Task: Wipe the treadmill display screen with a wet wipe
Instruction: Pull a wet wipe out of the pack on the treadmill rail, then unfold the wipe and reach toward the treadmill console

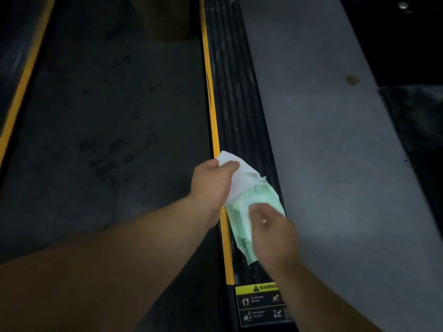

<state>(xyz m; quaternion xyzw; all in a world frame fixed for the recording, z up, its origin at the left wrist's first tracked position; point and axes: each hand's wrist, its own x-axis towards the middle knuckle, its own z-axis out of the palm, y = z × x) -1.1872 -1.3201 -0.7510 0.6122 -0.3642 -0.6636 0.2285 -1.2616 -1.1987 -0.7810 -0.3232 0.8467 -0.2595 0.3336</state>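
A pale green wet wipe pack [242,226] lies on the treadmill's black ribbed side rail [235,104]. My left hand [213,183] pinches a white wet wipe [242,174] that rises out of the pack's top end. My right hand [271,231] rests on the pack, fingers pointing forward over it; it is motion-blurred. The treadmill display screen is out of view.
The dark treadmill belt [107,128] fills the left, bordered by yellow stripes [212,111]. A yellow warning label [260,300] sits on the rail near me. Grey floor [335,164] runs along the right, with a black mat [417,111] farther right.
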